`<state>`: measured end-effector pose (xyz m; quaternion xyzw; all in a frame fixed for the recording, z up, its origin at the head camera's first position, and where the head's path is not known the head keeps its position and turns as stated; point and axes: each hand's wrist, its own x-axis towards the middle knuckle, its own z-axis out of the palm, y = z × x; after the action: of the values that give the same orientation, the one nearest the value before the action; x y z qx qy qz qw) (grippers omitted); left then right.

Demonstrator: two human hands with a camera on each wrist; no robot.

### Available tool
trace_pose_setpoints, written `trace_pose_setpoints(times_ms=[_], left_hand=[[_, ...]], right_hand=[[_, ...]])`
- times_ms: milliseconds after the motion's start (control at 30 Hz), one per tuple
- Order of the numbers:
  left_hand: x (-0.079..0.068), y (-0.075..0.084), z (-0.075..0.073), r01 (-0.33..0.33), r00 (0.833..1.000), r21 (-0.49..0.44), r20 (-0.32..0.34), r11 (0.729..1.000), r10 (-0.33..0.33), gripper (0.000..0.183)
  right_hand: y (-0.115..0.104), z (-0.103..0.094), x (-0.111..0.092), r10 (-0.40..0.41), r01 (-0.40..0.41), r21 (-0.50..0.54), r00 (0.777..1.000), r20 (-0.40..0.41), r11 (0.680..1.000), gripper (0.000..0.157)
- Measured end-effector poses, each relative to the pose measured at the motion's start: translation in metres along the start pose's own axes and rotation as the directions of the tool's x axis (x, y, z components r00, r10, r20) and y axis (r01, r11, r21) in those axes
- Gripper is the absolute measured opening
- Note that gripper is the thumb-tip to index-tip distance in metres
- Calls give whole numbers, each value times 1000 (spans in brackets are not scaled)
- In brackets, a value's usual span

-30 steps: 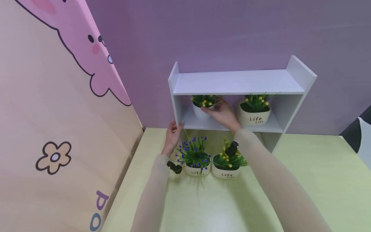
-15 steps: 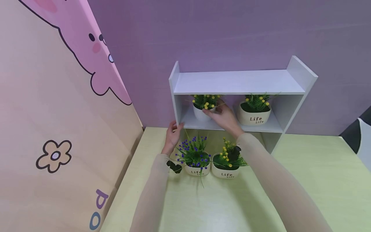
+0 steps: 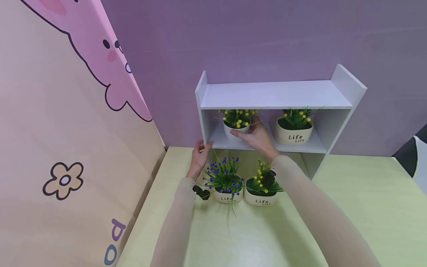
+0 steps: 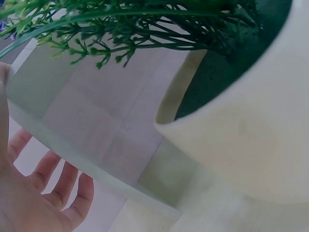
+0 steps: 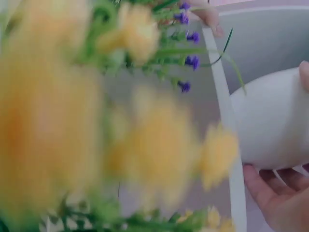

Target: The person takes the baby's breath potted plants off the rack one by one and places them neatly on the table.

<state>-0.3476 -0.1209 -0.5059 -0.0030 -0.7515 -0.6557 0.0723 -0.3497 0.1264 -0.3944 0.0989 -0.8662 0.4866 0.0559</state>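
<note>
At the left of the middle shelf stands a white flowerpot point(image 3: 229, 132) with artificial yellow flowers. My right hand point(image 3: 259, 140) grips its right side, thumb across the front and the other fingers going behind. In the right wrist view the pot point(image 5: 277, 121) is a smooth pale curve with fingers point(image 5: 263, 186) against it. My left hand point(image 3: 199, 158) holds the lower left side panel of the white shelf unit point(image 3: 273, 95). In the left wrist view this hand point(image 4: 43, 198) has several fingers along the panel's outer face and the thumb on its other side.
A "Life" pot point(image 3: 293, 135) with yellow flowers stands at the right of the same shelf. Below, on the table point(image 3: 230, 237), a purple-flowered pot point(image 3: 228, 196) and a yellow-flowered pot point(image 3: 260, 200) sit between my forearms. A printed wall point(image 3: 83, 122) rises at the left.
The white flowerpot has shifted slightly to the right and toward the shelf's front edge, along with my right hand. My left hand keeps its place on the panel.
</note>
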Motion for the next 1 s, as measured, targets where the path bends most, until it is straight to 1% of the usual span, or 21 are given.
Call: trace_pose_setpoints(times_ms=[100, 267, 667, 867, 1000], left_hand=[[0, 0, 1, 2, 1000, 5, 0, 1000, -2, 55], [1, 0, 2, -4, 1000, 4, 2, 1000, 4, 55], [0, -3, 2, 4, 1000, 14, -16, 1000, -3, 56], [-1, -4, 3, 8, 1000, 19, -25, 1000, -7, 56], [0, -2, 2, 4, 1000, 16, -19, 1000, -4, 57]], right_hand=[[-1, 1, -2, -8, 8, 20, 1000, -17, 1000, 101], [-2, -1, -6, 7, -7, -3, 999, -33, 1000, 97], [-5, -7, -21, 40, -40, -40, 999, 6, 998, 108], [-7, -14, -30, 80, -80, -14, 996, 31, 997, 121], [-6, -19, -35, 90, -89, -14, 996, 28, 996, 123]])
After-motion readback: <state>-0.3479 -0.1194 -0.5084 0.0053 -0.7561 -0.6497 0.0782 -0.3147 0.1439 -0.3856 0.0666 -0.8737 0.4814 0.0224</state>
